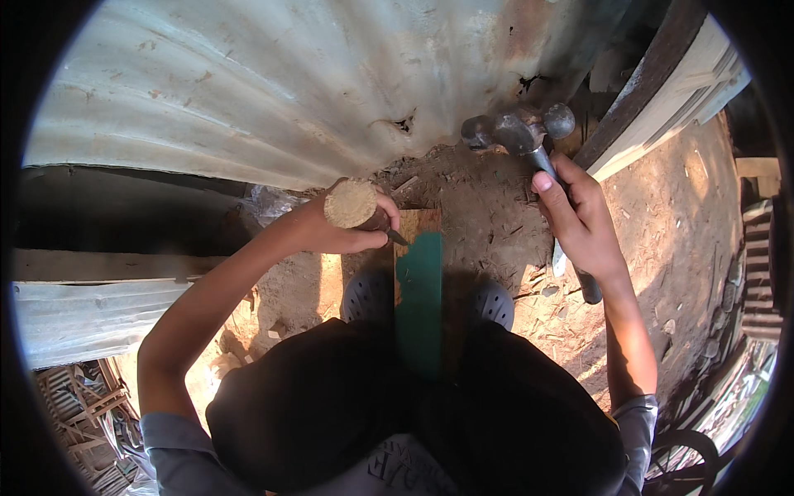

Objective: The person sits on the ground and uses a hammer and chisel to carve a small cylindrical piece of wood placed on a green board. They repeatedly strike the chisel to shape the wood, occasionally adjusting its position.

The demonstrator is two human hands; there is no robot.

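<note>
My left hand (pixel 346 231) grips a chisel by its thick wooden handle (pixel 351 202), with the short metal blade (pixel 397 237) angled down onto a board between my legs. The board (pixel 420 298) has green paint over much of its face and bare, chipped wood at the far end and along the left edge. My right hand (pixel 579 215) holds a ball-peen hammer (pixel 521 135) raised to the right of the board, its head higher than the chisel handle and apart from it. My grey clogs show on either side of the board.
A corrugated metal sheet (pixel 273 83) stands ahead, beside a wooden frame (pixel 662 83) at right. Lower corrugated sheets (pixel 99 314) are at left. Chip-strewn dirt ground (pixel 662 223) surrounds my feet. Scrap wood (pixel 83 413) lies at lower left; part of a dark wheel (pixel 686 446) shows at lower right.
</note>
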